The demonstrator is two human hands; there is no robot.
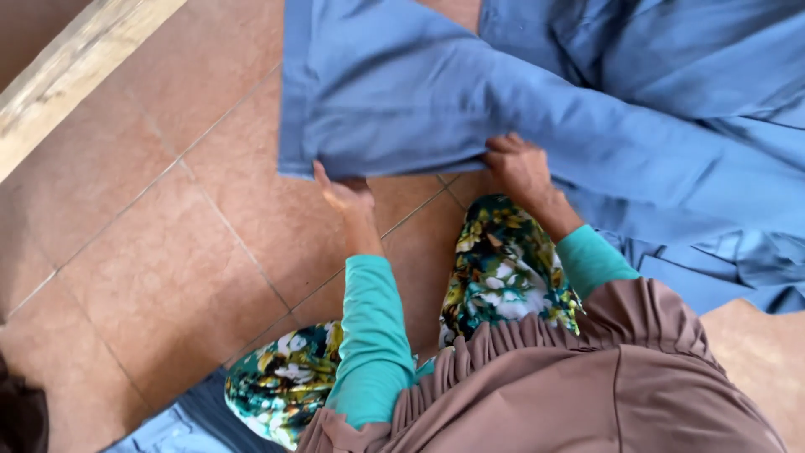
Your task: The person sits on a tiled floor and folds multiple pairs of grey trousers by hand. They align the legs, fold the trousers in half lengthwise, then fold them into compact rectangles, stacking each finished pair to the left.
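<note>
Blue cloth (470,92) spread on tiled floor (168,252), filling the upper right. Left hand (345,195) pinching the cloth's near hem, fingers tucked under the edge. Right hand (518,166) palm-down, fingers curled onto the same hem. Floral-trousered knee (503,268) just below the hands. Wooden beam (67,75) upper left, well apart. Second blue fabric (168,432) at bottom edge.

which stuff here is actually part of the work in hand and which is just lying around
In hand:
- blue cloth, spread on the tiled floor
- left hand, holding its near edge
- right hand, pressed on the same edge

Lying about:
- wooden beam, top left
- pale blue and dark fabric, bottom left
- dark thing at the left edge, too cut off to identify
</note>
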